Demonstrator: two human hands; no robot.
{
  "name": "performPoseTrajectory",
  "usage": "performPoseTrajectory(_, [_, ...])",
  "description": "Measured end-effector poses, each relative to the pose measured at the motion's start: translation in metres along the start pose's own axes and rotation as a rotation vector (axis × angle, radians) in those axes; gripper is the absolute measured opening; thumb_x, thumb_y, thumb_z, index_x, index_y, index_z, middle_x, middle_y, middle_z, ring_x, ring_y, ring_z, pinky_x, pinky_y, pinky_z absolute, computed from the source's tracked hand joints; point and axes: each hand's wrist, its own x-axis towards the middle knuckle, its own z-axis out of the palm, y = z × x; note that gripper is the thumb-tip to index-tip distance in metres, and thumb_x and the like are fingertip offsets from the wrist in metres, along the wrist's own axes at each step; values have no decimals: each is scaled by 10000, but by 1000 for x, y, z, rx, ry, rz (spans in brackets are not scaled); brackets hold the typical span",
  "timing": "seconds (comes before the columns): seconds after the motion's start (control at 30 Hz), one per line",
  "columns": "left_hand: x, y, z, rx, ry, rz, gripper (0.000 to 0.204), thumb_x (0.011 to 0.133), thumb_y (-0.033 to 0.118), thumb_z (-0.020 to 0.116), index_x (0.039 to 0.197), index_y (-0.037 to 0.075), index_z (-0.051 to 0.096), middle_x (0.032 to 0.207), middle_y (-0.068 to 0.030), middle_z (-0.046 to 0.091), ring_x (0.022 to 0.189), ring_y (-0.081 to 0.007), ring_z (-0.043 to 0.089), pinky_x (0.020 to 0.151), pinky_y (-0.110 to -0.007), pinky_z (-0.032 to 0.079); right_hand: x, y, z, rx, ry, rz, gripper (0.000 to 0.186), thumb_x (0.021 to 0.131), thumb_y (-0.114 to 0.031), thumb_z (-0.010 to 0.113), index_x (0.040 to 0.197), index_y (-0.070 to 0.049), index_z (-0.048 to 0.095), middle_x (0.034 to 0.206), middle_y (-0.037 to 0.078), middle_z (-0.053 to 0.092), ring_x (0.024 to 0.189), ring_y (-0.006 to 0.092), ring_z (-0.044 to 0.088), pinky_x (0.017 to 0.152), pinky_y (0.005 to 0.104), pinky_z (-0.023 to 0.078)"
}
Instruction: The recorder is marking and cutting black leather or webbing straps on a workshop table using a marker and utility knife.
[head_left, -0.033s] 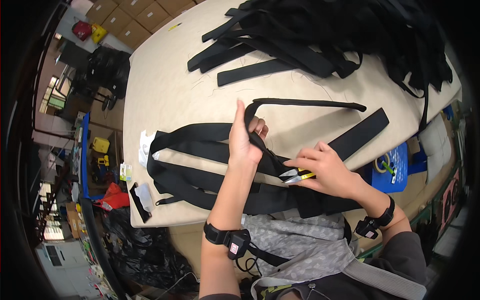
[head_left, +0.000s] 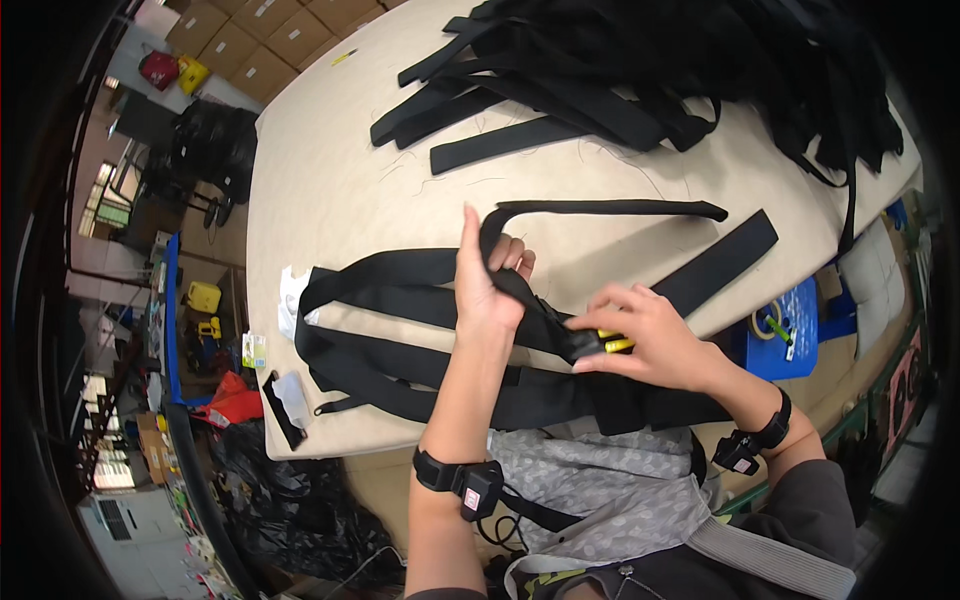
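Observation:
A wide black strap (head_left: 610, 208) runs through my left hand (head_left: 490, 290). That hand's fingers curl round it with the thumb pointing up, and the free end sticks out to the right above the table. In my right hand (head_left: 645, 335) are yellow-handled thread snips (head_left: 618, 345), held close to the strap's lower part just right of my left hand. The snips' blades are mostly hidden against the black webbing. Further lengths of black strap (head_left: 400, 300) loop to the left under my left forearm. Another flat strap end (head_left: 722, 262) lies beyond my right hand.
A large pile of black straps (head_left: 640, 70) covers the table's far right. Loose threads lie on the cream tabletop (head_left: 330, 180). White crumpled material (head_left: 292, 300) sits by the left edge. A blue stool (head_left: 790, 335) holding tape stands off the right edge; cartons (head_left: 245, 50) are stacked far left.
The snips' blades showed pointing left before; now they are mostly out of sight at the strap, and the right hand's fingers have shifted slightly. The left hand keeps its hold.

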Motion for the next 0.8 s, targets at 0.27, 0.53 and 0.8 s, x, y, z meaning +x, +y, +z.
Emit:
performPoseTrajectory(0.27, [-7, -18, -22, -557, -252, 18, 476, 872, 139, 502, 448, 168, 287, 394, 49, 261, 438, -88, 278, 508, -236, 250, 0, 30, 21, 321, 65, 251, 342, 926, -333, 475, 1039, -30, 586, 858, 152, 563, 786, 330, 568, 698, 386, 449])
performPoseTrajectory(0.53, [-8, -18, -32, -648, -245, 77, 528, 895, 177, 536, 420, 193, 307, 361, 66, 254, 395, -73, 262, 465, -220, 250, 4, 28, 23, 366, 53, 204, 328, 903, -331, 514, 910, -43, 672, 755, 130, 573, 705, 310, 570, 638, 389, 445])
performPoseTrajectory(0.8, [-13, -17, -28, -613, -268, 79, 561, 905, 202, 537, 403, 188, 287, 366, 64, 231, 378, -69, 249, 450, -221, 238, 5, 28, 26, 367, 95, 211, 308, 892, -315, 530, 898, -45, 678, 736, 130, 575, 692, 313, 570, 621, 392, 443])
